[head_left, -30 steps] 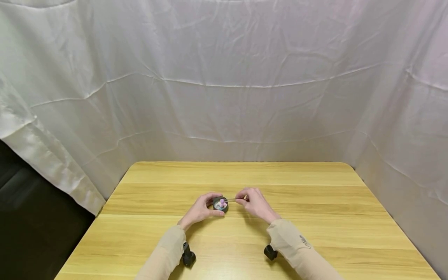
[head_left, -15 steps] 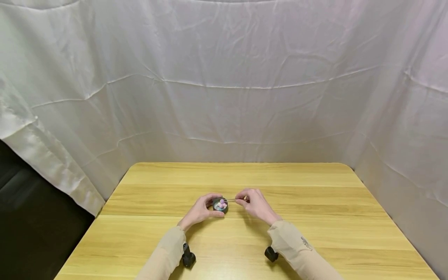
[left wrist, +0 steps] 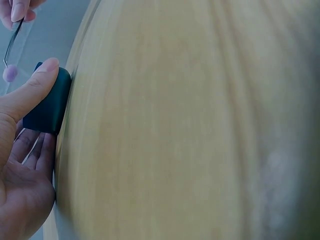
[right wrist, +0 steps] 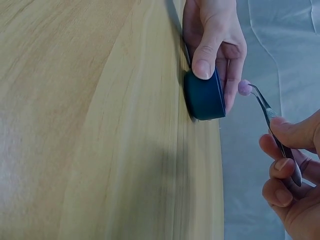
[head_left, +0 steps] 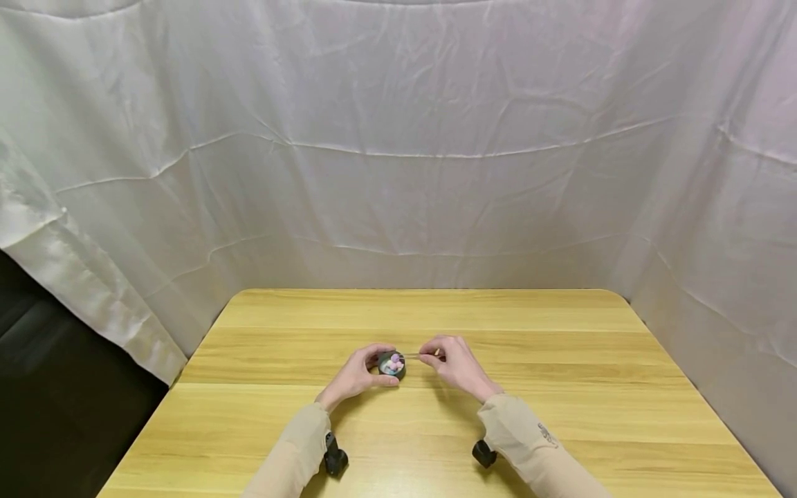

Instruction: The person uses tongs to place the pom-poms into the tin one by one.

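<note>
My left hand grips a small dark round dish that stands on the table, thumb on its near side and fingers round the far side. Inside the dish, in the head view, lie several small pink, white and bluish balls. Between thumb and fingers my right hand pinches metal tweezers with bent tips, which point left over the dish. A fuzzy purple ball is at the tweezer tips, raised above the dish's rim in both wrist views.
The wood-grain table extends on all sides of the hands. Pale curtains hang behind it and at both sides. A black surface shows at the lower left. Black wrist-worn devices sit under both sleeves.
</note>
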`<state>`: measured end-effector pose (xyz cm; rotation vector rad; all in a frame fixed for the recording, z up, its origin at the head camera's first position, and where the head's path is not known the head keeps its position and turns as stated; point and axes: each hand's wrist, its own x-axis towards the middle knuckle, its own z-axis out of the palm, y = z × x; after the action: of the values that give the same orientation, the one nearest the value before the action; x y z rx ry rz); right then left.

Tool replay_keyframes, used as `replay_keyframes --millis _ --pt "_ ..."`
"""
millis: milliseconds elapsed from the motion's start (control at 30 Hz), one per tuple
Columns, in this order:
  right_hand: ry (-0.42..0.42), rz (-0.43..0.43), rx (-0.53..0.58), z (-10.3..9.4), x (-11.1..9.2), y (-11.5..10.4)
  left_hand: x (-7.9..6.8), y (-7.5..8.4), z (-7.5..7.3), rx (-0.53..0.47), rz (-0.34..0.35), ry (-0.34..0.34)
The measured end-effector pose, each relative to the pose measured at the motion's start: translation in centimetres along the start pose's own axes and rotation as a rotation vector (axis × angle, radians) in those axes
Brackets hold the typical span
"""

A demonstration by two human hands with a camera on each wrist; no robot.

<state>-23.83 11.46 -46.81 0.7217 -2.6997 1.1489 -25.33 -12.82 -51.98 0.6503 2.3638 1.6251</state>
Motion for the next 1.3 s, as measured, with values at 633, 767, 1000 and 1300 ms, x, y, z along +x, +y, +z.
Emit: replay_keyframes --millis 633,767,1000,1300 --pt "0.023 -0.027 0.01 -0.3 -0.24 -0.14 -0.04 -0.14 -0.04 -0.006 -0.001 -0.004" --pt "0.026 -0.027 0.014 -0.36 -0.27 -0.22 -0.01 -0.11 -0.04 -0.003 -0.002 -0.004" --pt "0.029 -0.017 0.021 -0.48 -0.39 -0.13 0.01 -0.05 -0.08 -0.013 0.0 -0.007" --pt "0.042 -0.035 0.036 -0.91 -0.7 -0.12 -0.02 -0.06 -0.11 -0.005 0.001 -0.008"
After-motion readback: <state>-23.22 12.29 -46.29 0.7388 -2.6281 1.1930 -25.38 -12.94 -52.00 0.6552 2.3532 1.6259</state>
